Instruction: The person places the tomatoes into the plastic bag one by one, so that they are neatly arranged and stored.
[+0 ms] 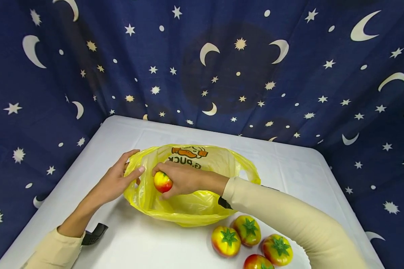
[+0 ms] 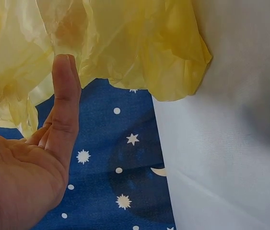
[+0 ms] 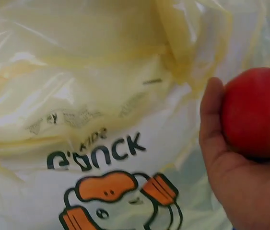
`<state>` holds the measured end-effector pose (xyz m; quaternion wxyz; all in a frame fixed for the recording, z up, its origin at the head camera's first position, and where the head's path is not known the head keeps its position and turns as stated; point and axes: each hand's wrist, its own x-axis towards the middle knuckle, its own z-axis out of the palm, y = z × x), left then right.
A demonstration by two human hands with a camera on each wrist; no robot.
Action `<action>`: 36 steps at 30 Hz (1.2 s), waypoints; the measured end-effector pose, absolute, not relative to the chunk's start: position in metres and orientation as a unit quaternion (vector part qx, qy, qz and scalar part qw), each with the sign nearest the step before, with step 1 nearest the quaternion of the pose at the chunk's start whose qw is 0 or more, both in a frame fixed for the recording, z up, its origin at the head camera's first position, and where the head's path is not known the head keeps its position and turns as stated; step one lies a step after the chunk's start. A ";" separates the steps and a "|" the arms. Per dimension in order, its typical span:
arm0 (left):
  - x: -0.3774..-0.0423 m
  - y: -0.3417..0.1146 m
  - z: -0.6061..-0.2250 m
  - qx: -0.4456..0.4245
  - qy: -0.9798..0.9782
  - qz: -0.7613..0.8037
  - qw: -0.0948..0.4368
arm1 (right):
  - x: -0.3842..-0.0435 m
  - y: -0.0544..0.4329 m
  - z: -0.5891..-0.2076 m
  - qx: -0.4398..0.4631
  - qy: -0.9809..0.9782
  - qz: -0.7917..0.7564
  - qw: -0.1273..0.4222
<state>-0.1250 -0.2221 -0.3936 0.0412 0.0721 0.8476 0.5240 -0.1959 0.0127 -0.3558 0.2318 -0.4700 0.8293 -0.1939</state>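
Note:
A yellow plastic bag (image 1: 195,219) with a printed duck and lettering sits wide open on the table. My left hand (image 1: 115,182) holds the bag's left rim, thumb inside the mouth and fingers behind the plastic. In the left wrist view, a finger (image 2: 65,103) lies against the bag's outside. Reaching over the bag's mouth from the right, my right hand (image 1: 186,178) grips a red-and-yellow toy tomato (image 1: 162,182). The right wrist view shows the tomato's red side (image 3: 255,112) between thumb and fingers, with the bag's printed inner wall (image 3: 125,129) beside it.
Several more toy tomatoes with green leafy tops, one of them a yellow-red tomato (image 1: 223,246), stand at the front right beneath my right forearm. A white cloth covers the table (image 1: 134,239). A dark blue curtain (image 1: 242,82) with moons and stars surrounds its far sides.

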 end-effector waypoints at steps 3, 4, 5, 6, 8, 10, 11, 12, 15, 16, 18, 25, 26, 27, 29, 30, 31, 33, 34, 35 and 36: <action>-0.123 -0.221 -0.395 0.071 0.847 0.525 0.042 | -0.197 0.008 -0.367 -0.468 0.832 -0.166 0.247; -0.123 -0.221 -0.395 0.069 0.847 0.525 0.042 | -0.197 0.007 -0.371 -0.468 0.832 -0.159 0.251; -0.122 -0.220 -0.396 0.067 0.846 0.527 0.043 | -0.198 0.006 -0.374 -0.466 0.832 -0.155 0.258; -0.121 -0.220 -0.396 0.065 0.847 0.526 0.044 | -0.197 0.005 -0.378 -0.465 0.832 -0.149 0.265; -0.119 -0.219 -0.397 0.062 0.847 0.525 0.046 | -0.196 0.004 -0.384 -0.461 0.831 -0.142 0.279; -0.119 -0.219 -0.397 0.061 0.850 0.522 0.045 | -0.194 0.003 -0.388 -0.455 0.831 -0.131 0.290; -0.119 -0.219 -0.397 0.062 0.850 0.521 0.044 | -0.192 0.002 -0.390 -0.454 0.832 -0.125 0.294; -0.119 -0.218 -0.397 0.062 0.851 0.520 0.042 | -0.190 0.002 -0.391 -0.452 0.834 -0.118 0.294; -0.119 -0.218 -0.395 0.064 0.851 0.520 0.040 | -0.186 0.000 -0.394 -0.447 0.838 -0.103 0.295; -0.119 -0.218 -0.395 0.065 0.850 0.521 0.040 | -0.185 0.000 -0.395 -0.446 0.840 -0.096 0.294; -0.119 -0.218 -0.394 0.065 0.850 0.522 0.041 | -0.183 -0.001 -0.397 -0.442 0.844 -0.084 0.293; -0.120 -0.217 -0.394 0.065 0.849 0.523 0.039 | -0.180 0.000 -0.404 -0.443 0.854 -0.055 0.267; -0.120 -0.217 -0.394 0.066 0.849 0.523 0.039 | -0.180 0.000 -0.406 -0.445 0.855 -0.053 0.261; -0.120 -0.217 -0.395 0.066 0.848 0.524 0.039 | -0.180 0.000 -0.407 -0.448 0.856 -0.051 0.254; -0.120 -0.216 -0.395 0.067 0.849 0.523 0.037 | -0.179 0.000 -0.410 -0.452 0.858 -0.045 0.241; -0.120 -0.216 -0.395 0.067 0.849 0.523 0.036 | -0.179 0.001 -0.411 -0.454 0.859 -0.041 0.234; -0.120 -0.216 -0.395 0.068 0.850 0.522 0.035 | -0.178 0.001 -0.412 -0.455 0.860 -0.038 0.229; -0.120 -0.216 -0.394 0.068 0.850 0.521 0.032 | -0.178 0.001 -0.413 -0.456 0.861 -0.035 0.223; -0.121 -0.216 -0.394 0.069 0.850 0.521 0.031 | -0.178 0.002 -0.414 -0.455 0.862 -0.034 0.221; -0.121 -0.216 -0.394 0.070 0.850 0.521 0.031 | -0.178 0.002 -0.414 -0.455 0.862 -0.033 0.219; -0.121 -0.216 -0.394 0.070 0.850 0.521 0.030 | -0.178 0.002 -0.415 -0.455 0.863 -0.034 0.217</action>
